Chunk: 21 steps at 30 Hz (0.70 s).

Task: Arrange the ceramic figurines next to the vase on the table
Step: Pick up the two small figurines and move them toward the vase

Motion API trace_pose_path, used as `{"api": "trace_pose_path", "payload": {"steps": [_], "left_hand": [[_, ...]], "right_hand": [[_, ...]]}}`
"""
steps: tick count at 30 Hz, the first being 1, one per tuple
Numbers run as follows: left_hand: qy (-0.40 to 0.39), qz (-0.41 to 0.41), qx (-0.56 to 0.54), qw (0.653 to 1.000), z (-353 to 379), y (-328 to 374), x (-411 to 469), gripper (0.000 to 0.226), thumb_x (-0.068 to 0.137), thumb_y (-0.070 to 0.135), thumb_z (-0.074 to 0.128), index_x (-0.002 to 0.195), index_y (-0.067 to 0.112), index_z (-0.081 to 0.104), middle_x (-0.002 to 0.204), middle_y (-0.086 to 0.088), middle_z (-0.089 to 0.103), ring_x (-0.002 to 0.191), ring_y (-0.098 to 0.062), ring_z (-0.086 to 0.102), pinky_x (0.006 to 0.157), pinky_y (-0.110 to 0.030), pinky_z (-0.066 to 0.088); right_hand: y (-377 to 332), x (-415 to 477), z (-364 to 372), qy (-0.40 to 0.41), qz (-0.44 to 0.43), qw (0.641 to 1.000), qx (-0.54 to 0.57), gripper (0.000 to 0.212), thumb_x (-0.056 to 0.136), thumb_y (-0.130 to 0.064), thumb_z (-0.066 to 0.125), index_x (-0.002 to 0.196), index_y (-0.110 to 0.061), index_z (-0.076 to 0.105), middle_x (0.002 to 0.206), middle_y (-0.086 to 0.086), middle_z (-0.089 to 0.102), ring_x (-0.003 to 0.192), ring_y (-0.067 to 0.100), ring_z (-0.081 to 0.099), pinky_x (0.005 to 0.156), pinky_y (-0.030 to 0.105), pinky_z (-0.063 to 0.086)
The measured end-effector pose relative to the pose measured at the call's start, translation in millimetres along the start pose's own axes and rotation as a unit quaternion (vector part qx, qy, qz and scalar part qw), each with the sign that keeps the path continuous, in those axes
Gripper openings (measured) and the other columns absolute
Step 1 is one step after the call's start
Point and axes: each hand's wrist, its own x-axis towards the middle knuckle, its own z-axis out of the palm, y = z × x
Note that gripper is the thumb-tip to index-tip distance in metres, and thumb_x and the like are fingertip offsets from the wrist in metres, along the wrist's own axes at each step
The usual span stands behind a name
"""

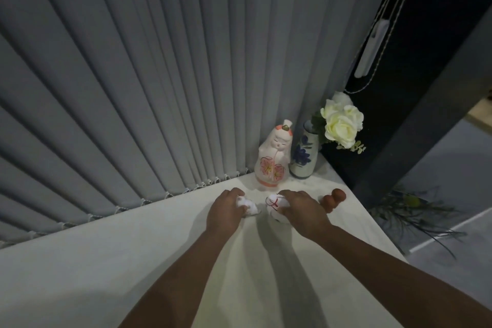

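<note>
A white vase (303, 153) with a blue flower pattern stands at the table's far right corner and holds white roses (342, 121). Just left of it, touching or nearly so, stands a tall white doll figurine (271, 160) with pink flowers on its robe. In front of the doll, my left hand (227, 212) grips a small white figurine (250, 208) that rests on the table. My right hand (303, 212) grips another small white figurine (275, 206) with a red cord, also low on the table. A brown figurine (334, 198) stands right of my right hand.
The white table (133, 261) runs along grey vertical blinds (133, 88) at the back. Its right edge drops off to a grey floor with a dark plant (415, 210). A dark frame and blind cords (372, 48) rise behind the vase.
</note>
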Motion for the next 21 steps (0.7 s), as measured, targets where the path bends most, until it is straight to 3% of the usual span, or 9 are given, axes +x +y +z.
{"api": "trace_pose_path", "payload": {"steps": [6, 11, 16, 21], "left_hand": [[0.0, -0.004, -0.005, 1.0, 10.1, 4.1, 16.7, 0.032, 0.075, 0.013, 0.064, 0.105, 0.023, 0.061, 0.103, -0.006, 0.062, 0.092, -0.026, 0.06, 0.071, -0.028, 0.042], [-0.003, -0.006, -0.001, 1.0, 12.7, 6.8, 29.0, 0.034, 0.075, 0.013, 0.064, 0.107, 0.023, 0.061, 0.106, -0.006, 0.063, 0.095, -0.026, 0.061, 0.078, -0.033, 0.048], [-0.007, 0.008, -0.007, 1.0, 14.2, 5.9, 36.1, 0.032, 0.074, 0.015, 0.064, 0.104, 0.026, 0.064, 0.104, -0.003, 0.064, 0.092, -0.022, 0.06, 0.078, -0.032, 0.048], [-0.029, 0.029, -0.009, 0.999, 13.7, 3.3, 39.8, 0.035, 0.074, 0.012, 0.064, 0.106, 0.027, 0.064, 0.105, -0.001, 0.063, 0.092, -0.02, 0.059, 0.077, -0.03, 0.046]], "right_hand": [[8.6, 13.7, -4.9, -0.012, 0.007, 1.0, -0.001, 0.035, 0.093, -0.03, 0.055, 0.127, -0.024, 0.053, 0.118, 0.006, 0.064, 0.109, 0.022, 0.056, 0.086, 0.034, 0.043], [12.1, 23.3, -4.7, -0.019, 0.005, 1.0, 0.0, 0.031, 0.091, -0.03, 0.055, 0.122, -0.025, 0.056, 0.115, 0.006, 0.065, 0.105, 0.022, 0.058, 0.077, 0.032, 0.041], [11.3, 24.9, -5.5, -0.02, 0.001, 1.0, 0.007, 0.039, 0.093, -0.03, 0.055, 0.132, -0.023, 0.051, 0.124, 0.006, 0.063, 0.114, 0.022, 0.055, 0.09, 0.032, 0.043], [14.8, 24.2, -4.0, -0.02, 0.009, 1.0, 0.018, 0.04, 0.093, -0.03, 0.056, 0.132, -0.023, 0.051, 0.123, 0.008, 0.062, 0.113, 0.022, 0.056, 0.092, 0.032, 0.043]]}}
